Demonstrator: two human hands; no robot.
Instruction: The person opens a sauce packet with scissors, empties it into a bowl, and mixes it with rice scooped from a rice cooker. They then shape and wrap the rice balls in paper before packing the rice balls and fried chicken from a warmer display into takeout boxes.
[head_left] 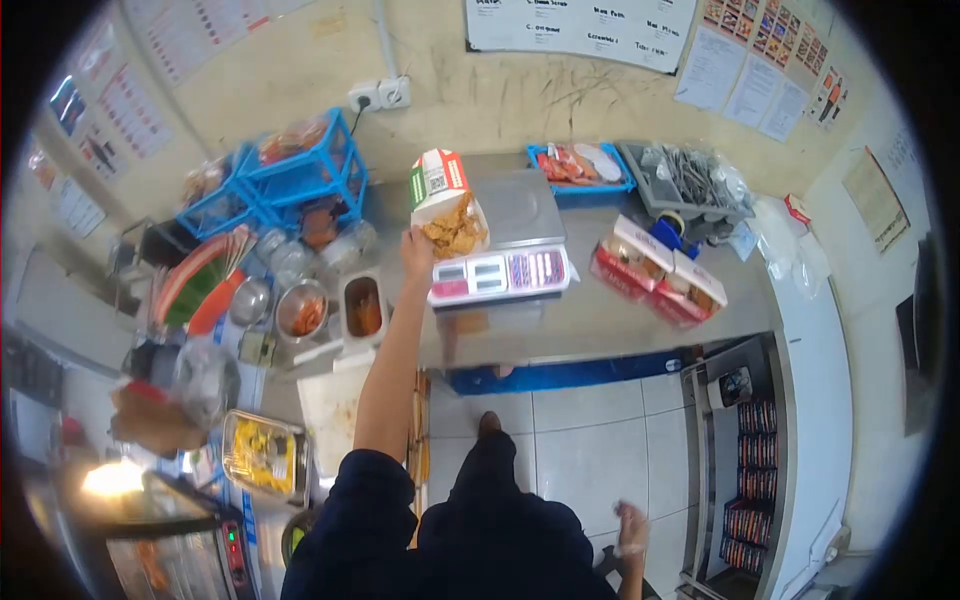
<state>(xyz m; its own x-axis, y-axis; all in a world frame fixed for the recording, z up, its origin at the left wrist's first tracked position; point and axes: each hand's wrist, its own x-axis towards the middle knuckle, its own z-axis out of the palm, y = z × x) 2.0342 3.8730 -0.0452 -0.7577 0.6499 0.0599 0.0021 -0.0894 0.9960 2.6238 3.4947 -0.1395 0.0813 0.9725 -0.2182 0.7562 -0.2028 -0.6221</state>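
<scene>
My left hand (pixel 417 256) reaches forward, fingers closed on the near left side of an open takeaway box. The box (pixel 435 178) has a green, white and red lid standing up with a printed code on it. Pieces of fried chicken (pixel 455 228) lie inside. Directly beside and below the box is a weighing scale (pixel 525 208) with a white front panel (pixel 500 278); whether the box touches its platform I cannot tell. Low on the right, away from the counter, hangs my right hand (pixel 630 530), blurred, its fingers unclear and no object visible in it.
Two filled red-and-white boxes (pixel 660 270) stand on the counter's right. Behind are a blue basket (pixel 582 187) and a grey cutlery tray (pixel 690 180). To the left are a steel bowl (pixel 302 310), a rectangular pan (pixel 363 308), blue racks (pixel 300 170) and a yellow-filled tray (pixel 265 455).
</scene>
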